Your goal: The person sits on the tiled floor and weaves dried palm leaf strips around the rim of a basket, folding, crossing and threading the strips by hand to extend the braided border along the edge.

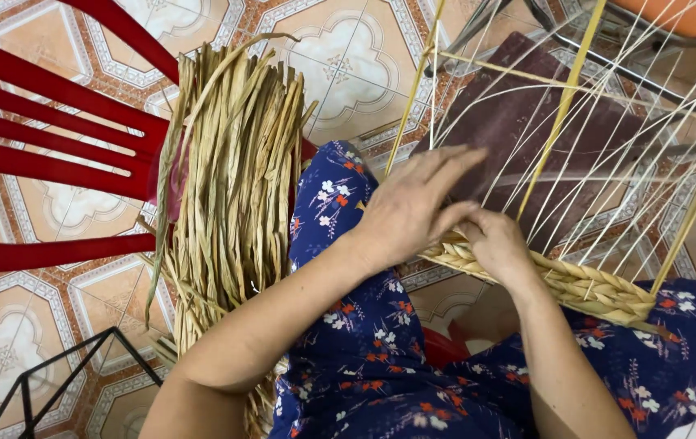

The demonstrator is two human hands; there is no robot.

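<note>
The braided rim (576, 284) of a half-woven basket lies across the person's lap, on the blue flowered cloth (364, 341), and everything else sits around it. The left hand (413, 207) rests at the near end of that braid, fingers stretched out flat and loose over the weave, gripping nothing I can see. The right hand (496, 244) is just beside it, touching it, fingers curled down onto the braided rim; they look pinched on a strand there, though the fingertips are hidden under the left hand, so I cannot tell exactly what they grip.

Up from the braid rise the thin pale stakes (608, 138), fanning out and crossing each other, with a few thicker yellow ones among them. They crowd the space above and to the right of the hands; gaps between them are narrow. Behind the stakes lies a dark purple mat (527, 114) on the tiled floor (348, 65).

Left of the braid, well apart from both hands, a thick bundle of dried straw strands (234, 179) hangs over the edge of a red plastic chair (47, 122), its lower ends brushing the knee. The floor beyond the bundle's top is open. A black wire frame (63, 374) stands at the lower left, away from the braid.
</note>
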